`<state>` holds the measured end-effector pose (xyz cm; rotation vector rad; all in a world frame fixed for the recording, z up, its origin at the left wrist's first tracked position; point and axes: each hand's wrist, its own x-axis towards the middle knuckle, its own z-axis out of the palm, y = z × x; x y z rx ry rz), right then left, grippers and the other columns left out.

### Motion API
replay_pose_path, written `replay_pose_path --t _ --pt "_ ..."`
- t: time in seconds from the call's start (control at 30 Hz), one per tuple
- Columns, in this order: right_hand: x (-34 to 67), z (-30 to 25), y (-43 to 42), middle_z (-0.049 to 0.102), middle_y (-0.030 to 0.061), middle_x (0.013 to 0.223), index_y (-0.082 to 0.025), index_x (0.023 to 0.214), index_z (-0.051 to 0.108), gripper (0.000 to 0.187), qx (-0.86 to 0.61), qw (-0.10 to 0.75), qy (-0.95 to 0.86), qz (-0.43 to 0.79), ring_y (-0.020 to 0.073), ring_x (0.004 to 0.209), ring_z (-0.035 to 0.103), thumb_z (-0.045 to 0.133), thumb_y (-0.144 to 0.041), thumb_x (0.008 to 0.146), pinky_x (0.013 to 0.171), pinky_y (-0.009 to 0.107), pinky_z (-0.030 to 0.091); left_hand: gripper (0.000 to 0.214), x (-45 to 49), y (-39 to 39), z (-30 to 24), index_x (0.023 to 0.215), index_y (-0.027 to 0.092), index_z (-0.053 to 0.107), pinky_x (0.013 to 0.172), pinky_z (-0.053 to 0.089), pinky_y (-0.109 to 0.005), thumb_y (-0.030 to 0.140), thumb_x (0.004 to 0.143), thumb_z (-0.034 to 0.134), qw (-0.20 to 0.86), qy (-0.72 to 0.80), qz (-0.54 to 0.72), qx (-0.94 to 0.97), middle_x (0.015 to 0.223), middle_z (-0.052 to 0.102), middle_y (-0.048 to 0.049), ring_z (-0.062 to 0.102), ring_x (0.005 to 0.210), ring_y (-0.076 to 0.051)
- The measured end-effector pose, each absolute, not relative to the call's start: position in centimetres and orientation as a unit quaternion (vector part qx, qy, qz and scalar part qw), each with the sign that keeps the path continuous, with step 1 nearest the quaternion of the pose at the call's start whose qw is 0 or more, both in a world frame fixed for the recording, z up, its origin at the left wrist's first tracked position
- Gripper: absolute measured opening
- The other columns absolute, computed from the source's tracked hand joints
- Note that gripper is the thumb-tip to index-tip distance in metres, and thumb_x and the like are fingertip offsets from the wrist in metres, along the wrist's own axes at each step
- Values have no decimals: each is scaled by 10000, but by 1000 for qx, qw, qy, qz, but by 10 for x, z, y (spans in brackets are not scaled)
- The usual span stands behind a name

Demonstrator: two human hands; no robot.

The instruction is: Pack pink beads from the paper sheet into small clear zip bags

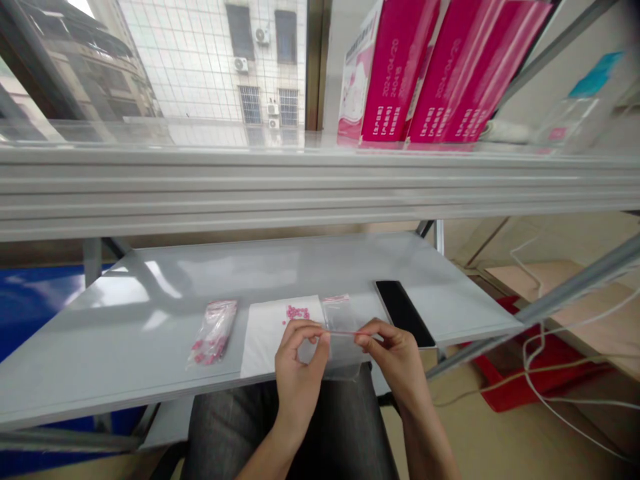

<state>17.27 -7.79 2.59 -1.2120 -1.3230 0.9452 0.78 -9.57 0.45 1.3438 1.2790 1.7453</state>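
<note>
Bag (344,360), clear plastic with a thin pinkish-red line along its top edge, is up at the near edge of the lower table (280,267), strung between both hands. Left hand (303,363) has the 9 o'clock end in a thumb-and-forefinger pinch; right hand (399,353) has the 3 o'clock end the same way. Both grips narrow, tips closed on the plastic, edge roughly level, body hanging below it. Can't tell from here if the seal is parted. Clock centred on that bag, 12 away from the person: at 12, just past the fingers, another clear bag (336,308) with a red-striped top, lying flat. At 10, small pink pieces (299,312) bunched on a white sheet (260,333), left hand partly over the sheet. At 9, past the sheet, a filled bag (215,333), pink bits at its near end. At 2, near the right hand, a black slab (404,313), phone-like, set at a slant. Dark trousers (225,427) at 7. Upper shelf (300,187) crosses beyond: magenta boxes (400,73) upright at 1, blue-topped bottle (567,120) at 2, blurred. Window (200,67) at 11.
</note>
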Motion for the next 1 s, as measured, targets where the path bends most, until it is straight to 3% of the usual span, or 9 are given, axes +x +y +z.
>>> replay_pose_path --t 0.1,0.2,0.47,0.57,0.67,0.83,1.0 --pt "178 28 -58 703 20 643 -191 658 749 164 -502 525 -567 389 145 557 583 755 -344 715 535 246 489 130 15 -76 4 753 191 702 780 557 -296 275 850 681 296 480 665 490 859 650 -43 654 854 -183" --pt "182 25 -35 759 52 744 -185 763 788 190 -498 510 -590 379 172 609 634 706 -356 751 621 297 534 156 20 -55 2 762 166 704 635 558 -250 297 837 668 298 496 670 465 887 648 -60 665 755 -160" --pt "185 4 7 762 76 783 -146 900 766 237 -538 452 -649 291 194 684 673 542 -210 858 676 307 531 186 12 -22 1 823 153 735 424 469 -199 334 780 715 313 518 622 496 817 723 -44 554 417 -71" --pt "187 -2 14 758 66 887 -145 902 729 166 -563 417 -668 252 194 821 698 565 -164 916 798 344 542 215 -8 -34 7 946 169 753 429 460 -205 316 800 696 276 533 613 513 954 737 -63 513 413 -51" --pt "188 -4 20 727 36 911 -139 907 693 139 -582 377 -685 223 185 875 691 623 -241 971 860 389 548 227 -34 -62 10 997 184 749 465 473 -218 315 840 651 224 552 616 515 1082 704 -78 513 472 -57" --pt "181 -7 24 709 35 949 -136 947 679 182 -596 331 -707 187 185 895 690 625 -303 992 860 400 566 204 -76 -118 4 964 187 753 537 508 -247 330 854 659 151 590 609 507 1053 701 -79 556 549 -95" --pt "173 -10 18 706 50 1021 -143 1001 679 173 -608 340 -704 141 193 939 683 625 -307 991 884 411 560 202 -98 -153 -6 933 186 757 531 532 -269 349 865 659 101 613 595 509 1013 727 -84 598 562 -129"
